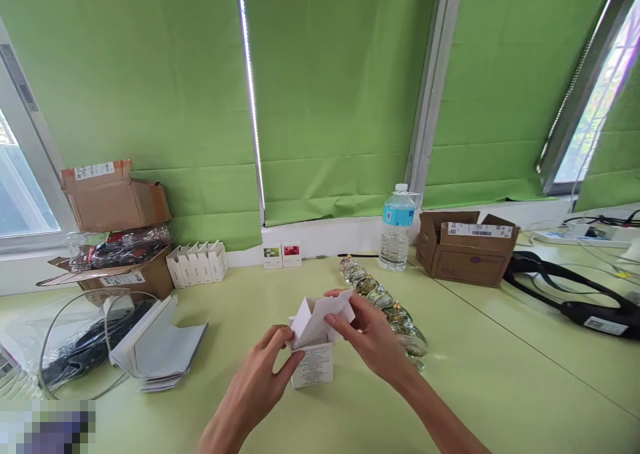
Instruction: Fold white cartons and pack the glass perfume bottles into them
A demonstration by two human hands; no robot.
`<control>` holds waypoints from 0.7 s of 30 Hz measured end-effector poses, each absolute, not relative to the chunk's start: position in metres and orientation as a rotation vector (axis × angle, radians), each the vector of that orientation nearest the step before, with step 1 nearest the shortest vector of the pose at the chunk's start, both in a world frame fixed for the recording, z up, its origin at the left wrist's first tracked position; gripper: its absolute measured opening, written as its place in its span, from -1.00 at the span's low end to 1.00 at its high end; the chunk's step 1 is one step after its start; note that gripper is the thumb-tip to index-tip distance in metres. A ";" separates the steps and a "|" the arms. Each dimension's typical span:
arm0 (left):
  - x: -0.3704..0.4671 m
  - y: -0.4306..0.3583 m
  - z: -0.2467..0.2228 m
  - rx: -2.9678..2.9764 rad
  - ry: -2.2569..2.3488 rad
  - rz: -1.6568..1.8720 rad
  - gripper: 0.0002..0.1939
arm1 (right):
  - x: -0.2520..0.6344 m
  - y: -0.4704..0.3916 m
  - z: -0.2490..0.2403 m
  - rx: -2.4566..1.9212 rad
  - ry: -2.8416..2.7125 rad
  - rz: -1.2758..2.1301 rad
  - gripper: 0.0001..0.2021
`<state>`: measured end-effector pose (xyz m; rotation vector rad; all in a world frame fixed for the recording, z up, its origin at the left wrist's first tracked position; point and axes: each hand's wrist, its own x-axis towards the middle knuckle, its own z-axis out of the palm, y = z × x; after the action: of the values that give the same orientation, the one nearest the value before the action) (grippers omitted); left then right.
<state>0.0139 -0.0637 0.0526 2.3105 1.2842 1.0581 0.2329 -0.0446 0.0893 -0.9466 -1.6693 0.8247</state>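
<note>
A small white carton (313, 366) with lines of fine print on its front stands upright on the table before me. A folded white card piece (314, 324) rises from its top; I cannot tell whether it is a separate insert or part of the carton. My left hand (260, 371) is closed at the left, its fingers on the card piece and its thumb on the carton's upper edge. From the right, my right hand (367, 334) pinches the card piece between thumb and fingers. A row of glossy glass-like bottles with gold tops (380, 297) lies behind my right hand, partly hidden by it.
Behind stand several narrow white boxes (197, 265), two small picture boxes (283, 255), a water bottle (397, 234) and an open brown box (467, 257). At left are stacked cardboard boxes (110, 204), flattened white cartons (165, 347) and cables. A black headset (575, 301) lies right.
</note>
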 end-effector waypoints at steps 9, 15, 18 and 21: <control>0.014 -0.065 0.053 2.148 1.342 1.021 -0.80 | 0.226 -0.048 0.093 -0.889 -1.710 0.525 -0.79; 0.017 -0.065 0.049 2.039 1.372 1.049 -0.75 | 0.221 -0.047 0.095 -0.845 -1.738 0.320 -0.82; 0.018 -0.064 0.047 2.012 1.401 1.057 -0.74 | 0.224 -0.045 0.095 -0.850 -1.790 0.261 -0.90; 0.018 -0.062 0.046 1.994 1.420 1.065 -0.73 | 0.227 -0.042 0.093 -0.910 -1.840 0.249 -0.88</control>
<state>0.0180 -0.0623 0.0456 1.9939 1.4198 1.0649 0.2275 -0.0419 0.0935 -0.9100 -1.8398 0.2490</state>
